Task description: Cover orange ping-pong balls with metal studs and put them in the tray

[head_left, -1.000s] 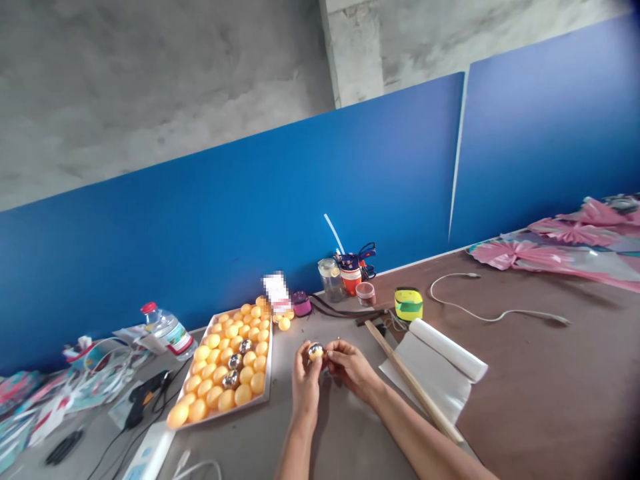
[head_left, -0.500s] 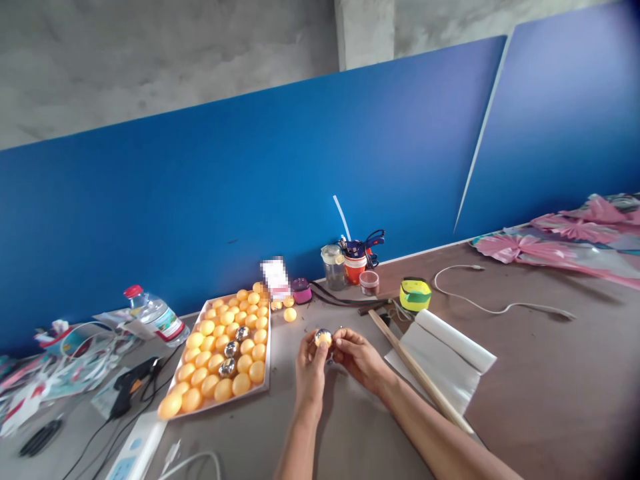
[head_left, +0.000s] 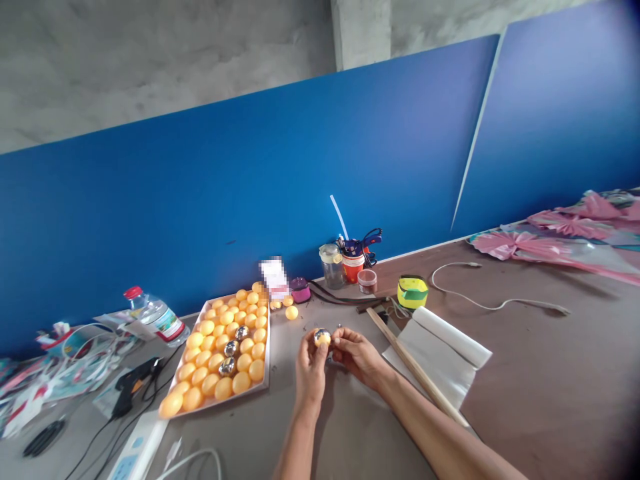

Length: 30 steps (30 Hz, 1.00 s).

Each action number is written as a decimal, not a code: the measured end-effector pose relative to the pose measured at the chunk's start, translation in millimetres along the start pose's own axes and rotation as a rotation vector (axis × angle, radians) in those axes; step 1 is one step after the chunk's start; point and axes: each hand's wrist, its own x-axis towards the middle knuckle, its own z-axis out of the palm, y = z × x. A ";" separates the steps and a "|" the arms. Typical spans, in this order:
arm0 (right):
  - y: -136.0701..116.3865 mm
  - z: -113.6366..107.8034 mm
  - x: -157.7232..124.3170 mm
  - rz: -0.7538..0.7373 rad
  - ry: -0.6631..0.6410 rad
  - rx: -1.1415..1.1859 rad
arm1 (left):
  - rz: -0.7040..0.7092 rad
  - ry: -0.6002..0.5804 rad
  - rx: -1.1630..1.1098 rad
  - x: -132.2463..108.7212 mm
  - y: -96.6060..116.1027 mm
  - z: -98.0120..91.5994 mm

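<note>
Ball [head_left: 322, 337] pinched between fingers of left hand [head_left: 310, 370] and right hand [head_left: 356, 357], tray [head_left: 271, 373] edge near left

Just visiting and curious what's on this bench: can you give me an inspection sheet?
Surface: brown table, partly covered.
Job's things: ball, orange with silver, held above the table; tray of orange balls and three silver ones nearby.
Clutter: bottle, glue gun, cups, tape roll, stick, white sheet, pink foil.
Grippers: left hand and right hand both hold the ball.
Cables: white cable at right; dark cords by the glue gun.
Surroundings: blue panels, concrete wall.
</note>
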 end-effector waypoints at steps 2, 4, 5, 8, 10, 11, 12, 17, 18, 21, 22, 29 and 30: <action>-0.2 0.0 -0.4 0.004 0.002 -0.006 | 0.027 -0.011 0.060 -0.7 1.5 -0.7; -0.1 -0.2 -0.5 0.003 0.000 -0.008 | 0.046 -0.015 0.101 -1.1 1.9 -1.5; 0.2 -0.4 -0.5 0.002 -0.003 -0.007 | 0.054 -0.017 0.117 -1.2 1.8 -1.9; 1.1 -1.2 0.0 0.002 -0.011 -0.004 | 0.072 -0.015 0.166 -1.4 0.3 -2.9; 1.9 -1.3 0.5 0.000 -0.009 -0.006 | 0.084 -0.011 0.205 -1.9 -0.6 -3.1; 2.3 -1.2 0.8 -0.003 -0.005 -0.009 | 0.089 -0.011 0.220 -2.3 -0.7 -3.1; 2.8 -1.1 1.1 -0.007 0.004 -0.013 | 0.092 -0.013 0.233 -2.8 -0.6 -2.9; 7.7 -2.4 2.2 -0.004 0.076 -0.099 | 0.092 -0.012 0.268 -6.0 3.0 -1.2; 8.9 -2.9 2.3 0.000 0.092 -0.135 | 0.091 -0.012 0.277 -6.4 3.9 -1.0; 10.2 -3.3 2.3 0.004 0.121 -0.233 | 0.097 -0.011 0.286 -6.6 5.2 -1.0; 9.5 -2.6 2.2 0.001 0.120 -0.248 | 0.100 -0.009 0.275 -6.2 5.0 -1.0; -8.4 -0.7 2.9 -0.208 0.135 -0.603 | 0.063 0.031 0.073 -0.4 -0.1 -1.3; -10.6 -3.2 2.9 -0.276 0.176 -0.749 | 0.045 0.057 0.057 0.8 -0.8 -2.1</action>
